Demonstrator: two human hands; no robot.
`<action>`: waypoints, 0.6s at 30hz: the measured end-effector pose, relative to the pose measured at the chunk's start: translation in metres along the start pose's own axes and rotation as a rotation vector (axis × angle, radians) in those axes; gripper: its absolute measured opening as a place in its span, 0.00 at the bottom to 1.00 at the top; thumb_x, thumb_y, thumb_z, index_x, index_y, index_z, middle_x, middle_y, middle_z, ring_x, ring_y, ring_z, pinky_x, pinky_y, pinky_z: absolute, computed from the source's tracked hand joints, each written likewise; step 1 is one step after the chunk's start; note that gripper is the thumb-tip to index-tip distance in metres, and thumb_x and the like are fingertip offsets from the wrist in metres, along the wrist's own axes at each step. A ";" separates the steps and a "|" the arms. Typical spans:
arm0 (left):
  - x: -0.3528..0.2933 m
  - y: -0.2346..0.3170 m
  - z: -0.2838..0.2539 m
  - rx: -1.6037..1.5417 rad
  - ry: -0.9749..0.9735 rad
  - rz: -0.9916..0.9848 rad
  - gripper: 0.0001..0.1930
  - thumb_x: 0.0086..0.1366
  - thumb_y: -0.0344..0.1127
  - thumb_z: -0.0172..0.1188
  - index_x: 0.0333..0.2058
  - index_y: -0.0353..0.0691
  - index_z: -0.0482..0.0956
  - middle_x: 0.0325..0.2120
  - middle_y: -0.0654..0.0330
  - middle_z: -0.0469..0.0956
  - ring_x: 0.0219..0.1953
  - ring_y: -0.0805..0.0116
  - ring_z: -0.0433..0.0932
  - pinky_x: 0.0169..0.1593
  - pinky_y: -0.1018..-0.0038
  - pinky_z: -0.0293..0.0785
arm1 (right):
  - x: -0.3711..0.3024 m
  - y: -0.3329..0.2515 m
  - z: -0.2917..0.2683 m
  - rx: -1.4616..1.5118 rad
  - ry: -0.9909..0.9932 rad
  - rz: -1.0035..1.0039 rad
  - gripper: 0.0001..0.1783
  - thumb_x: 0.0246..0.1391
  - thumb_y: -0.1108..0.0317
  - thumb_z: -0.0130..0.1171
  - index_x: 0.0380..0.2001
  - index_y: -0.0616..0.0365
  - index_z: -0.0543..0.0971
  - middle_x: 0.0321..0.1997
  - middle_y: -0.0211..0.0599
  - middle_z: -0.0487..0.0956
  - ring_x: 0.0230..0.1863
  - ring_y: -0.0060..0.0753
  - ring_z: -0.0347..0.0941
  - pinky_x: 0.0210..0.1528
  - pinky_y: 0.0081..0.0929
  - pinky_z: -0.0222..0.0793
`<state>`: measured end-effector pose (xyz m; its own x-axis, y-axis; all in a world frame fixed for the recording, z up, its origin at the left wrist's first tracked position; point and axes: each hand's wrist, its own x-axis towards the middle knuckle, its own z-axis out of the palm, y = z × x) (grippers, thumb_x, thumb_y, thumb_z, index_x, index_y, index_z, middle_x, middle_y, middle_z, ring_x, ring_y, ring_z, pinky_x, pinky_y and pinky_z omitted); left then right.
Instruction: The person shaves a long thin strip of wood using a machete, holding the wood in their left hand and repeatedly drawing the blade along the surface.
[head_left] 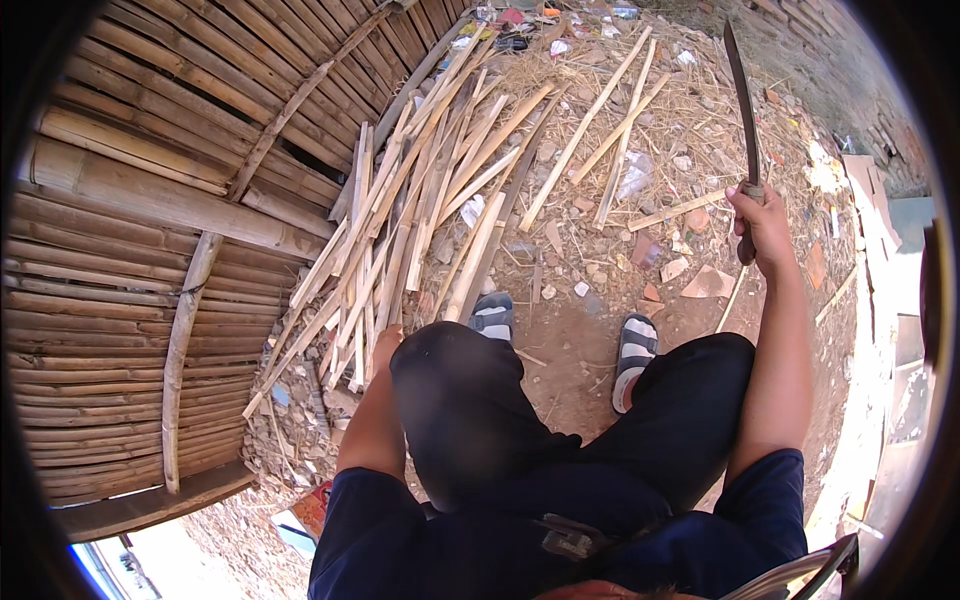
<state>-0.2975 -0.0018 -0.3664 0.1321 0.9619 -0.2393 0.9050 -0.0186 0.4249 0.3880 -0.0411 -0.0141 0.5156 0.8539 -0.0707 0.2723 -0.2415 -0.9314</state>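
Observation:
My right hand (768, 222) is wrapped round the handle of a machete (743, 105), held up on the right with its long dark blade pointing away from me. My left hand (388, 345) is down beside my left knee, at the near end of a pile of split bamboo strips (425, 190). The knee hides most of its fingers, so whether it grips a strip does not show. Several loose strips (585, 130) lie on the ground farther ahead, between the pile and the machete.
A bamboo slat wall (130, 270) with crosspieces stands close on my left. Broken tile pieces (708, 282), straw and litter cover the dirt ground. A brick wall (850, 60) rises at the far right. My sandalled feet (636, 350) are planted apart before me.

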 end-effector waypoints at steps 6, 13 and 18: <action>0.015 0.103 -0.049 0.266 0.056 -0.314 0.32 0.58 0.44 0.71 0.57 0.37 0.70 0.56 0.45 0.72 0.59 0.43 0.74 0.59 0.54 0.76 | -0.006 0.003 0.005 -0.064 0.066 0.083 0.13 0.59 0.60 0.69 0.36 0.52 0.74 0.22 0.21 0.70 0.21 0.16 0.65 0.24 0.19 0.60; 0.027 0.099 -0.062 0.386 0.106 -0.408 0.29 0.61 0.42 0.66 0.58 0.37 0.68 0.56 0.46 0.71 0.60 0.45 0.73 0.58 0.52 0.77 | 0.000 0.002 0.016 -0.104 0.018 0.087 0.15 0.56 0.60 0.69 0.39 0.55 0.76 0.22 0.22 0.71 0.21 0.17 0.65 0.24 0.21 0.59; 0.032 0.076 -0.053 0.327 0.100 -0.407 0.23 0.65 0.40 0.59 0.55 0.38 0.70 0.53 0.46 0.73 0.57 0.45 0.76 0.55 0.52 0.78 | -0.001 -0.003 0.022 -0.133 -0.010 0.086 0.14 0.57 0.61 0.69 0.39 0.56 0.76 0.22 0.22 0.70 0.21 0.17 0.65 0.25 0.21 0.60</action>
<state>-0.2463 0.0424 -0.2954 -0.2812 0.9299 -0.2372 0.9559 0.2932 0.0163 0.3688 -0.0312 -0.0191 0.5334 0.8319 -0.1529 0.3330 -0.3727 -0.8662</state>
